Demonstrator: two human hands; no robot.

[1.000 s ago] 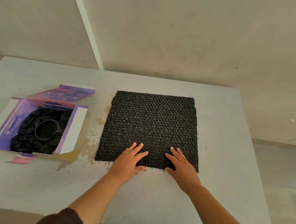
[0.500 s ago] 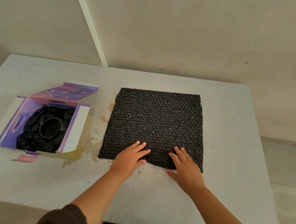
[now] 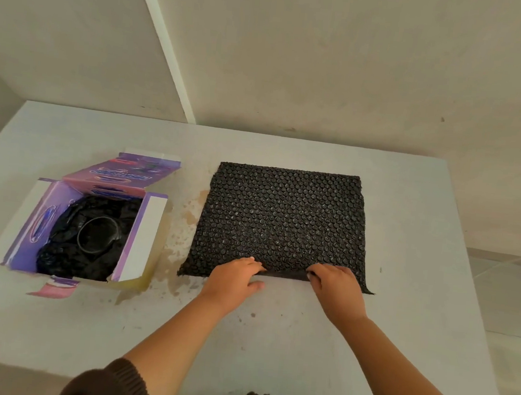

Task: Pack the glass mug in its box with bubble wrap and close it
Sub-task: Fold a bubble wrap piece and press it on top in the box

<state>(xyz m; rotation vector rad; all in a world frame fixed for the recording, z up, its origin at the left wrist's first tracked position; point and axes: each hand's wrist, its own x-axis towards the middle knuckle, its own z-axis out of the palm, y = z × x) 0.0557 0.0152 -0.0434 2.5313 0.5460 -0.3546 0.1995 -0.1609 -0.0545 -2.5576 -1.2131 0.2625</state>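
Note:
A black sheet of bubble wrap point(image 3: 282, 218) lies flat in the middle of the white table point(image 3: 401, 306). My left hand point(image 3: 232, 279) and my right hand point(image 3: 338, 287) pinch its near edge, fingers curled over it, and the strip between them is lifted slightly off the table. On the left stands the open purple box point(image 3: 150, 234), flaps spread. Inside it the glass mug point(image 3: 98, 234) sits mouth up, nested in more black wrap point(image 3: 56, 254).
A torn pink and purple flap point(image 3: 53, 288) lies in front of the box. Brown stains mark the table between box and sheet. The table's far edge meets a pale wall; tiled floor point(image 3: 505, 284) shows to the right.
Both hands slid back from lying flat on the sheet to its near edge, curled their fingers and gripped it. The edge between them has lifted a little.

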